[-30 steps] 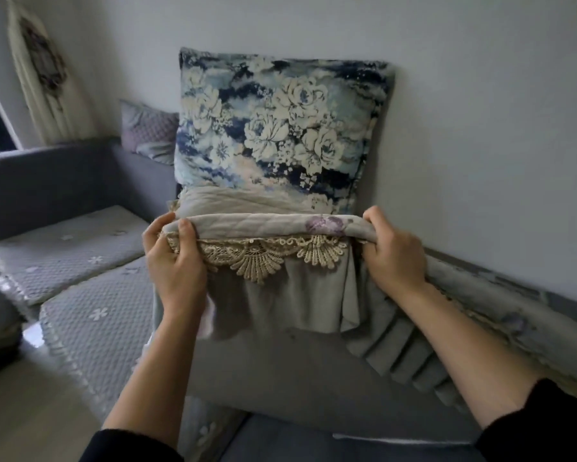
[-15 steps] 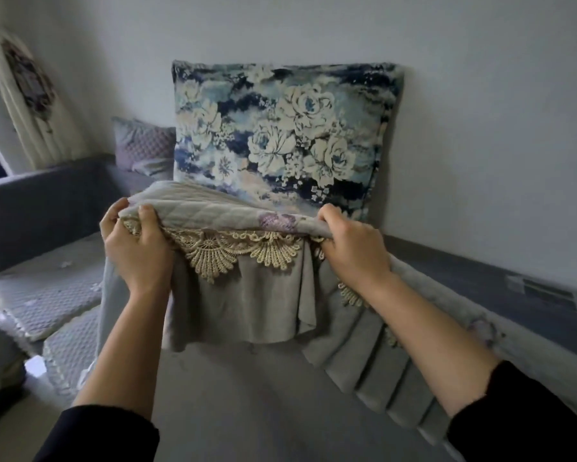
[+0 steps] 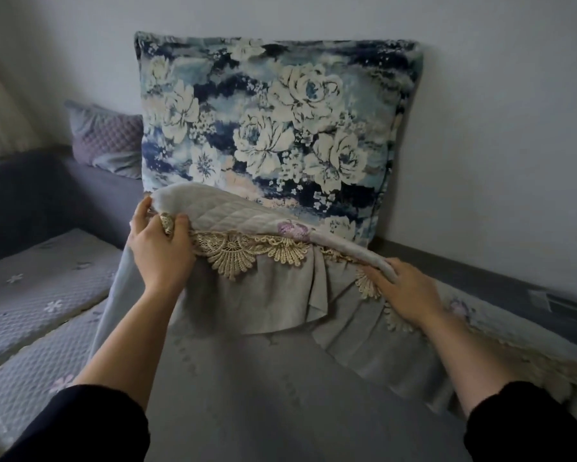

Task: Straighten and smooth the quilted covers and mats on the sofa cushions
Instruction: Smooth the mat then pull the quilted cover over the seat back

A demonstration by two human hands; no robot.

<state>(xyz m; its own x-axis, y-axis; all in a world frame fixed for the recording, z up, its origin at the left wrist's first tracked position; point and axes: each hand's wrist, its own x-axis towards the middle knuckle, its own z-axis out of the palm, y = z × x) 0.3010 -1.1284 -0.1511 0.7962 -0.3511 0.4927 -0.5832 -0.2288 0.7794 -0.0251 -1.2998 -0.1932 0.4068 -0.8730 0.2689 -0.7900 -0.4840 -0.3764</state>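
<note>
Grip: left hand (image 3: 160,255), right hand (image 3: 403,290) both clutch cover's (image 3: 233,213) folded edge | edge runs left-right, left end higher

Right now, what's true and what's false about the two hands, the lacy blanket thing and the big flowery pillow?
1. The left hand grips a corner of the pale grey quilted cover with cream lace trim. True.
2. The right hand holds nothing. False: it holds the same cover's edge, lower down.
3. The big blue cushion with white flowers lies flat on the seat. False: it stands upright against the wall.
4. A small purple-grey quilted pillow sits left of that cushion. True.
5. The cover's lace is bright red. False: it is cream-gold.
</note>
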